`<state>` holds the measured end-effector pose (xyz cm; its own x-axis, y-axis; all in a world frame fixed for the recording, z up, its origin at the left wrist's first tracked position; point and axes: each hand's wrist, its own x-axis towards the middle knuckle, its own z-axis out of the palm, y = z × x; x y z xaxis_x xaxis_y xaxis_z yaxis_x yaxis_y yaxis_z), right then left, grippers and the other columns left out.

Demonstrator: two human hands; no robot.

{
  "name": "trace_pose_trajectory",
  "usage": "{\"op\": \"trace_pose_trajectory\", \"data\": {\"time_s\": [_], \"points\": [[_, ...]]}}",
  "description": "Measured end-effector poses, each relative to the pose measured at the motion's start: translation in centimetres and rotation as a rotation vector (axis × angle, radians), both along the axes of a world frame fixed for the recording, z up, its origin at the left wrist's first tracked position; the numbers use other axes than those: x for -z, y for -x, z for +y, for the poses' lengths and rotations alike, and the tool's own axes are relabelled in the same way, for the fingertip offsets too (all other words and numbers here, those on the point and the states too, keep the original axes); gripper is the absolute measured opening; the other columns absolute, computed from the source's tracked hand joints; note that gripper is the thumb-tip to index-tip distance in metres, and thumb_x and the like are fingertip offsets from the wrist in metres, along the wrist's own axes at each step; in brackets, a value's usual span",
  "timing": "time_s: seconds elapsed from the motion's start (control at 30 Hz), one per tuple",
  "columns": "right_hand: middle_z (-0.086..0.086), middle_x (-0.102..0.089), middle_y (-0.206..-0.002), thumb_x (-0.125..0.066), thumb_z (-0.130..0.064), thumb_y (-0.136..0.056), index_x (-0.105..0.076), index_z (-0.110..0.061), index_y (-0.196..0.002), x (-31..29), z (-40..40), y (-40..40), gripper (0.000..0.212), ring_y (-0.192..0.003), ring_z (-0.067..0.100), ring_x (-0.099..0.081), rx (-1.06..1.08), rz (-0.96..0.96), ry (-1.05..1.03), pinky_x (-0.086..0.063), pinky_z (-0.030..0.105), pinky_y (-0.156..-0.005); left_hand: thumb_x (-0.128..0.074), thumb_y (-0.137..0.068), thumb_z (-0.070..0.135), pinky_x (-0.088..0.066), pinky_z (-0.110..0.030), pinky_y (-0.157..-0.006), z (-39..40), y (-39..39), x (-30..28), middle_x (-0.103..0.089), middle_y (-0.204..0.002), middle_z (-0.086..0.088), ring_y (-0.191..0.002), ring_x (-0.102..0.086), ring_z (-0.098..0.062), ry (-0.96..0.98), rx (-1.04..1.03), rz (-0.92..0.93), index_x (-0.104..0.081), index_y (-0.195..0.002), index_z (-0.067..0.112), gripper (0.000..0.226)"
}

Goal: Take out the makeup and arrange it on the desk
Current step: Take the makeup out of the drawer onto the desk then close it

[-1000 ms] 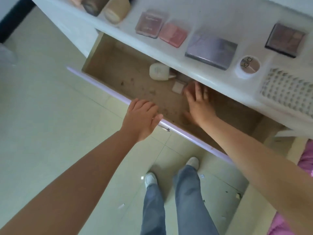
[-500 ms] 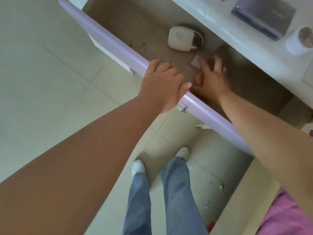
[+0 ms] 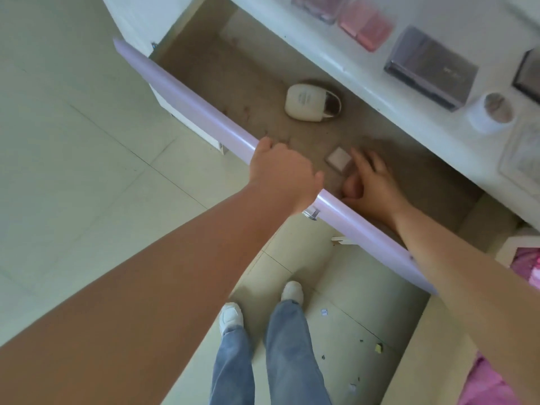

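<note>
The lilac-fronted drawer (image 3: 187, 95) stands pulled out under the white desk (image 3: 344, 74). My left hand (image 3: 283, 173) grips the top edge of the drawer front. My right hand (image 3: 374, 182) lies inside the drawer on its brown floor with the fingers spread. Its index fingertip is right beside a small square pale compact (image 3: 338, 158). The thumb is tucked under, and I cannot tell whether anything is beneath the palm. A white rounded makeup case (image 3: 304, 106) lies on its side further back in the drawer.
On the desk top lie a pink palette (image 3: 366, 30), a grey-lilac palette (image 3: 429, 71), a small round white jar (image 3: 493, 111) and a white basket (image 3: 523, 159). My legs and white shoes stand on the pale tiled floor below, among bits of litter.
My right hand has drawn back toward the drawer front, so the small square compact now lies uncovered at its fingertips. My left hand stays on the drawer front. The view has tilted down.
</note>
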<state>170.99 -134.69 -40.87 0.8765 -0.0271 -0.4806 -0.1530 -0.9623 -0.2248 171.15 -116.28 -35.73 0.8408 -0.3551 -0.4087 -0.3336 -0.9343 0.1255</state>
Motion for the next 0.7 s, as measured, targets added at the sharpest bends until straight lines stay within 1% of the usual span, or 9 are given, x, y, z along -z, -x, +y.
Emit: {"op": "trace_pose_trajectory", "data": {"time_s": [0.07, 0.13, 0.17, 0.23, 0.33, 0.43, 0.5, 0.6, 0.7], "points": [[0.012, -0.005, -0.154, -0.071, -0.022, -0.074, -0.004, -0.022, -0.147, -0.1, -0.3, 0.3, 0.099, -0.141, 0.032, -0.007, 0.075, -0.006, -0.022, -0.018, 0.045, -0.115, -0.030, -0.096, 0.032, -0.028, -0.034, -0.099, -0.6, -1.0, -0.4, -0.048, -0.077, -0.003, -0.083, -0.044, -0.023, -0.009, -0.113, 0.046, -0.047, -0.072, 0.012, 0.035], [0.012, -0.004, -0.155, -0.070, -0.022, -0.076, 0.000, -0.014, -0.147, 0.0, -0.4, 0.3, 0.100, -0.142, 0.032, -0.006, 0.152, -0.007, -0.037, -0.015, 0.043, -0.116, -0.042, -0.093, 0.030, -0.032, -0.036, -0.095, -1.5, -2.4, -0.1, -0.053, -0.095, -0.006, -0.093, -0.048, -0.023, -0.015, -0.199, 0.077, -0.053, -0.099, 0.011, 0.023], [0.012, -0.003, -0.155, -0.069, -0.023, -0.077, 0.000, -0.011, -0.147, 0.1, -0.5, 0.4, 0.099, -0.142, 0.031, -0.005, 0.172, 0.007, -0.040, -0.013, 0.042, -0.117, -0.047, -0.090, 0.028, -0.033, -0.037, -0.096, -2.1, -3.1, 0.4, -0.050, -0.115, -0.010, -0.109, -0.046, -0.026, -0.043, -0.213, 0.094, -0.046, -0.120, 0.009, 0.035], [0.009, 0.000, -0.155, -0.067, -0.027, -0.079, -0.004, -0.011, -0.147, 0.7, -0.6, 0.8, 0.093, -0.142, 0.030, -0.004, 0.166, 0.034, -0.026, -0.011, 0.039, -0.117, -0.054, -0.087, 0.016, -0.029, -0.041, -0.106, -3.5, -5.1, 1.7, -0.020, -0.148, -0.017, -0.137, -0.020, -0.032, -0.080, -0.183, 0.114, -0.015, -0.144, 0.007, 0.070], [0.007, 0.004, -0.155, -0.063, -0.031, -0.082, -0.015, -0.018, -0.146, 1.0, -0.9, 0.0, 0.081, -0.142, 0.029, -0.001, 0.088, 0.010, -0.018, -0.007, 0.037, -0.116, -0.047, -0.089, 0.005, -0.012, -0.044, -0.115, -4.6, -9.2, 3.4, 0.013, -0.155, -0.014, -0.144, 0.009, -0.030, -0.118, -0.174, 0.038, 0.012, -0.146, 0.011, 0.082], [0.008, 0.005, -0.155, -0.060, -0.035, -0.082, -0.015, -0.020, -0.145, 1.1, -1.4, -0.5, 0.079, -0.143, 0.027, 0.000, 0.059, 0.009, -0.004, -0.006, 0.037, -0.116, -0.048, -0.090, 0.008, -0.009, -0.044, -0.117, -5.5, -11.3, 4.6, 0.000, -0.155, -0.013, -0.144, 0.000, -0.030, -0.101, -0.104, -0.061, 0.002, -0.148, 0.012, 0.077], [0.007, 0.004, -0.155, -0.058, -0.039, -0.083, -0.013, -0.023, -0.145, 1.0, -1.3, -0.5, 0.078, -0.143, 0.028, 0.001, 0.081, 0.026, 0.027, -0.009, 0.041, -0.115, -0.051, -0.088, 0.010, -0.018, -0.042, -0.114, -5.7, -11.6, 5.0, -0.017, -0.150, -0.015, -0.140, -0.017, -0.032, -0.135, -0.014, -0.098, -0.014, -0.146, 0.011, 0.069], [0.011, -0.007, -0.150, -0.058, -0.040, -0.083, -0.015, -0.027, -0.143, 0.4, -0.9, -0.3, 0.075, -0.138, 0.033, -0.010, 0.183, 0.064, 0.093, -0.028, 0.043, -0.106, -0.058, -0.087, 0.020, -0.042, -0.038, -0.094, -4.9, -11.3, 5.2, -0.036, -0.135, -0.014, -0.124, -0.040, -0.031, -0.208, 0.050, -0.017, -0.034, -0.138, 0.012, 0.057], [0.015, -0.026, -0.137, -0.061, -0.037, -0.083, -0.025, -0.019, -0.138, -0.4, -0.7, -0.3, 0.068, -0.126, 0.034, -0.028, 0.171, 0.066, 0.115, -0.040, 0.038, -0.093, -0.061, -0.084, 0.029, -0.042, -0.034, -0.072, -4.2, -9.8, 3.9, -0.043, -0.124, -0.012, -0.112, -0.049, -0.030, -0.225, 0.129, 0.063, -0.046, -0.129, 0.013, 0.050]]}}
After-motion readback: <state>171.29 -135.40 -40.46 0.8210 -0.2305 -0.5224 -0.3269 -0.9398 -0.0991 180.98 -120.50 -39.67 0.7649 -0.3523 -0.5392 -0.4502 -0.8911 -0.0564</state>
